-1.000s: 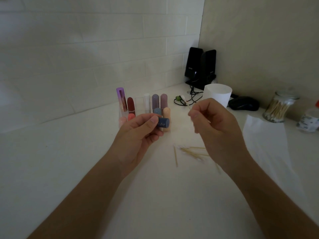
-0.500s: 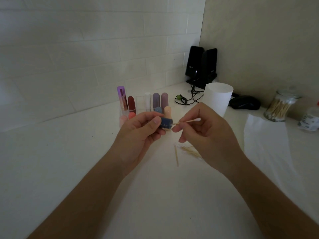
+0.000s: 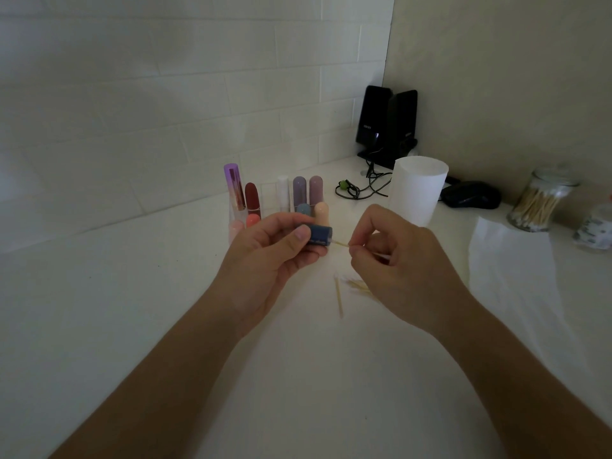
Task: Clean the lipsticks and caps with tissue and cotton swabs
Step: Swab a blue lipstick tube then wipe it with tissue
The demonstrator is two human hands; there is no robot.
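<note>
Blue lipstick cap point(image 3: 320, 235) is held sideways above the tabletop point(image 3: 132, 309), gripped between thumb and curled fingers of the left hand point(image 3: 268, 260). The right hand point(image 3: 407, 263) pinches a cotton swab point(image 3: 341, 244) at the cap's open end, while lipsticks point(image 3: 284, 197) stand behind.

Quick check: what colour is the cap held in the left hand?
Dark blue. The cap is gripped in the left hand; the head view, the only one, shows it.

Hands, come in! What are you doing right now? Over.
Left hand grips blue cap. Right hand pinches cotton swab, its end at the cap's opening. Loose swabs on table below, not blocking.
</note>
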